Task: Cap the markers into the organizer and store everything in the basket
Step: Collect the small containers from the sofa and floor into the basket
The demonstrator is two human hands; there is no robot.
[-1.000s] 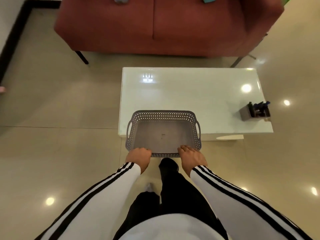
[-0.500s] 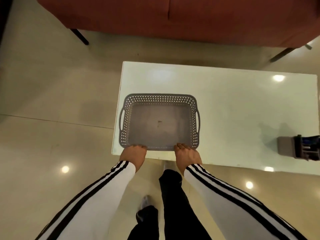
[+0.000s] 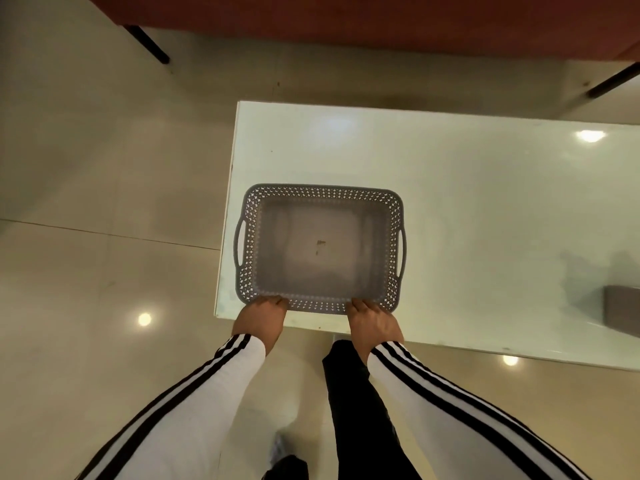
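Basket point(image 3: 322, 192) – grey plastic, with perforated walls and a handle at each short end – sits on the white table point(image 3: 467, 202) at its near left corner, its near wall just inside the table's near edge. Nothing lies inside it but a small dark mark on the bottom. The left hand point(image 3: 261, 315) grasps the near rim towards the left corner of the basket and the right hand point(image 3: 372, 318) grasps it towards the right corner, fingers curled onto the wall. Both arms wear white sleeves point(image 3: 221, 382) with black stripes. At the table's right end, near its near edge, part of the grey organizer point(image 3: 623, 311) shows – the frame cuts it off, so I cannot tell what it holds. A red sofa point(image 3: 346, 22) stands beyond the table's far edge.
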